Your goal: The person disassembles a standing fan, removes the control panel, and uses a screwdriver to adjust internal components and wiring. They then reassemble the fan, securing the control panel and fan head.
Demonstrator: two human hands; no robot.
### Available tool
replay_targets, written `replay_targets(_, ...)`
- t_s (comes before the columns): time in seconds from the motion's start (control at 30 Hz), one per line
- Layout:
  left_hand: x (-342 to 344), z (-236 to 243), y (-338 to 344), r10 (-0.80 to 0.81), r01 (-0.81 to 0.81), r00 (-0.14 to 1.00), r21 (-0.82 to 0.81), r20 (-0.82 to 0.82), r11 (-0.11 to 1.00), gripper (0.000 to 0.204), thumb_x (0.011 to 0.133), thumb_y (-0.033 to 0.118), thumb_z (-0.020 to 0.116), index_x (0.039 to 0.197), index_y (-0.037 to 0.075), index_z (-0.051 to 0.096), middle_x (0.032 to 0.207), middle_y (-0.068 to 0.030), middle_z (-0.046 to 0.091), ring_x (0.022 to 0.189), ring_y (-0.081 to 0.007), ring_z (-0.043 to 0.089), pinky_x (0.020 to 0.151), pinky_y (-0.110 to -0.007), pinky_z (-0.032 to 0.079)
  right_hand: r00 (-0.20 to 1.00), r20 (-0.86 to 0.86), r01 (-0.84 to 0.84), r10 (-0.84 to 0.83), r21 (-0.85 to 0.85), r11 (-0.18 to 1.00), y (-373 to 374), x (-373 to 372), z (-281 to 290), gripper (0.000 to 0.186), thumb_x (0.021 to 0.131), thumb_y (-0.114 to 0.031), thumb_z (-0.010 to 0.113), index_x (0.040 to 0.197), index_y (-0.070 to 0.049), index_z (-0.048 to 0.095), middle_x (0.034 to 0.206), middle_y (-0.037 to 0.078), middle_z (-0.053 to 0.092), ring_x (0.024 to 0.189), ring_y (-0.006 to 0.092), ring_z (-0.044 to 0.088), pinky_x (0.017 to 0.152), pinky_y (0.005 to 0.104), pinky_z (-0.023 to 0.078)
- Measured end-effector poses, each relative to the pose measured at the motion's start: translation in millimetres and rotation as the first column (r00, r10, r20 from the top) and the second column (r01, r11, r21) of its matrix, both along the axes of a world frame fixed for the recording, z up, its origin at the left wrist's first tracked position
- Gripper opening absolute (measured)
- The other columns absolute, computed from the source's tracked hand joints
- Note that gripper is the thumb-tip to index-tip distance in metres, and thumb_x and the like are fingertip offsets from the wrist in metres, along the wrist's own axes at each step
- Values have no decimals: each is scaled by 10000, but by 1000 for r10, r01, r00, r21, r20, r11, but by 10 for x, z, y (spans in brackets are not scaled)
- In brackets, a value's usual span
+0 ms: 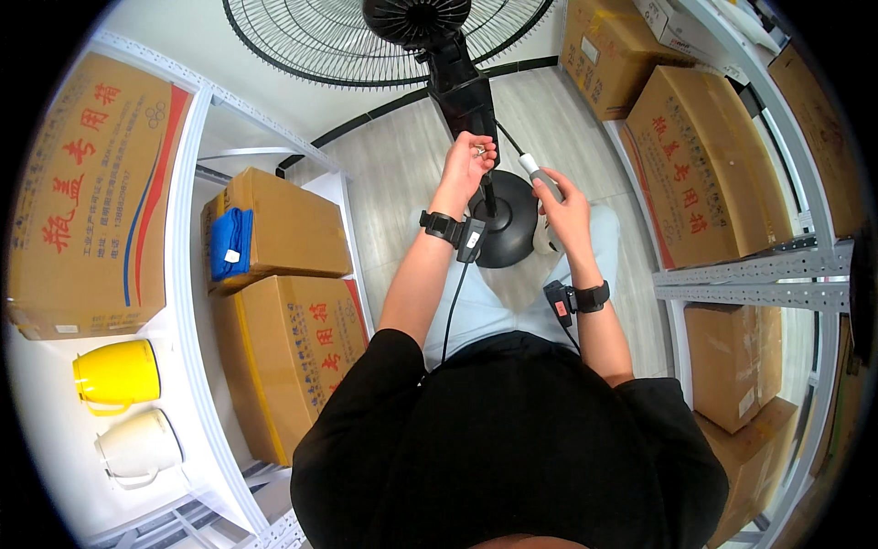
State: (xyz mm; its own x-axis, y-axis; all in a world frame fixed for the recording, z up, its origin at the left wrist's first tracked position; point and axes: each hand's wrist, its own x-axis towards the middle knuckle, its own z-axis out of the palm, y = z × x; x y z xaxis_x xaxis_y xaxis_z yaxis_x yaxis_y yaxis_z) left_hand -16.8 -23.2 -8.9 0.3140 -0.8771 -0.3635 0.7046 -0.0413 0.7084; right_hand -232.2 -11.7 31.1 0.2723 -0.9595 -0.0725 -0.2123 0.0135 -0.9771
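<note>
A black standing fan (457, 87) rises in front of me, its wire cage at the top and its round base (501, 238) on the floor between my legs. My left hand (468, 163) is beside the fan's black column, fingers curled around small metal pieces, perhaps screws, too small to tell exactly. My right hand (564, 203) grips a grey-and-white screwdriver (536, 170), its long dark shaft pointing up-left toward the column. Both my wrists wear black straps with small devices and cables.
Metal shelving on both sides bears cardboard boxes (91, 192), (695, 165). The left shelf also carries a yellow pitcher (117, 373), a white pitcher (137, 444) and a folded blue cloth (230, 242) against a box. A white wall (329, 101) stands behind the fan.
</note>
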Motion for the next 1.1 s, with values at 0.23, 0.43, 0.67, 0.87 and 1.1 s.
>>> replay_targets(0.23,-31,49,-171,-75,77,988,-13,136,997,189,934,116,496,991,-46,574,866,-96,601,714,-156,557,581,-249,458,999,47,-6,6,-5,1000,-113,138,-75,371,834,-319,681,1125,-89,664,660,16,577,548,88,587,518,256,447)
replay_targets(0.43,3,81,-246,-84,85,990,-2,114,996,196,961,160,505,987,-17,585,797,-64,575,666,-125,525,535,-227,420,998,-55,-17,10,-124,992,-165,223,-85,356,818,-282,687,1136,-122,660,706,79,609,655,159,625,605,302,478)
replay_targets(0.67,-79,148,-215,-114,116,981,-5,158,993,221,939,235,579,902,18,596,742,-19,550,617,-85,499,507,-200,393,959,-255,-51,-125,-588,807,-65,206,50,366,783,-222,699,1141,-162,647,937,141,636,852,321,628,764,399,498)
replay_targets(0.87,-137,194,-194,-182,192,958,-27,220,981,200,920,230,612,854,42,599,730,7,538,603,-63,476,504,-184,385,995,-43,-90,88,-51,995,-111,222,61,347,880,-261,631,1153,-48,616,812,89,653,619,162,614,531,299,477)
replay_targets(1.1,-96,154,-215,-185,195,936,-4,299,981,196,907,232,634,846,47,607,722,18,536,609,-47,471,505,-173,386,890,435,-291,136,313,904,-220,197,-44,361,945,-283,553,1168,0,583,804,29,653,558,34,523,446,164,375)
